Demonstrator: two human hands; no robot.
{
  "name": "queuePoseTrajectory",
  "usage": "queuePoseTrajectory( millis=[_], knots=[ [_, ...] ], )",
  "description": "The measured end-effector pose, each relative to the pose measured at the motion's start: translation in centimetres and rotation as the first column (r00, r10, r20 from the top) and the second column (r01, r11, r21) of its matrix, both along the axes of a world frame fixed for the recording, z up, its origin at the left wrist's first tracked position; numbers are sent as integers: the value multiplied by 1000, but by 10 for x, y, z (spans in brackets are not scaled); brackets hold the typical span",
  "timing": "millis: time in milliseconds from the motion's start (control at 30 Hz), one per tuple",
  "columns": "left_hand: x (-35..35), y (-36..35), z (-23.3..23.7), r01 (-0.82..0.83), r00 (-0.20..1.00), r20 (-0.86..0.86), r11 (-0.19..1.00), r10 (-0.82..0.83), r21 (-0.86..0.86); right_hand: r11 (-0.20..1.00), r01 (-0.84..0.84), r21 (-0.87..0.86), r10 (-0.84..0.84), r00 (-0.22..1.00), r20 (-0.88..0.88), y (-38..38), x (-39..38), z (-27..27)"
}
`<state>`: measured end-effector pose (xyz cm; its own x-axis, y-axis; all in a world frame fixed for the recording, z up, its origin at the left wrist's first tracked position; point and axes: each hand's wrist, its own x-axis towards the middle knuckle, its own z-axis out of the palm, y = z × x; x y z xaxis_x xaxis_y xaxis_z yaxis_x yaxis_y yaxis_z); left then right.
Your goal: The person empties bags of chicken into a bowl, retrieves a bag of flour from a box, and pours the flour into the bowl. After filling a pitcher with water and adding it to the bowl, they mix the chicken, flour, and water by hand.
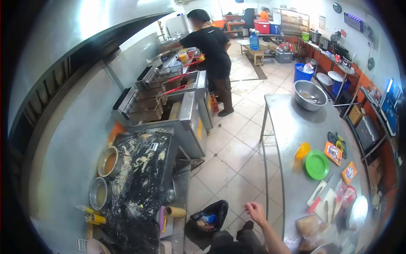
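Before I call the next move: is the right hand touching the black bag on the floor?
Apart. The head view shows bare floor tile between the right hand and the black bag.

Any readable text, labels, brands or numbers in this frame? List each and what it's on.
None can be read.
Orange packets on the steel table: print blurred.
Red wall sign: too small.
White label on the black griddle: too small.
Blue-lit screens: blurred.
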<state>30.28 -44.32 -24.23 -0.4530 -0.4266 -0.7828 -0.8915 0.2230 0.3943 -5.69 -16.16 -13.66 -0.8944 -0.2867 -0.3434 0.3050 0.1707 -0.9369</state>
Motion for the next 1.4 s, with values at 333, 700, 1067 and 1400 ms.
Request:
queuePoseTrajectory(
  millis=[333, 700, 1067, 1400],
  knots=[
    [-153, -7, -20, 106, 974, -205, 994, -96, 38, 987, 12, -163, -43, 981, -190, -53, -241, 72],
    [-460, -127, -48, -237, 971, 55, 957, 231, 166, 986, -82, -144, 48, 972, -229, -125, -542, 92],
    [-905, -216, 29, -1, 762, -619, 956, 191, 294, 955, 289, -68, -289, 957, 6, -74, -723, 50],
    [-1209, -210, 73, -259, 653, -594, 875, 471, 409, 988, 145, -53, -153, 966, -208, -163, -1109, 87]
  ],
)
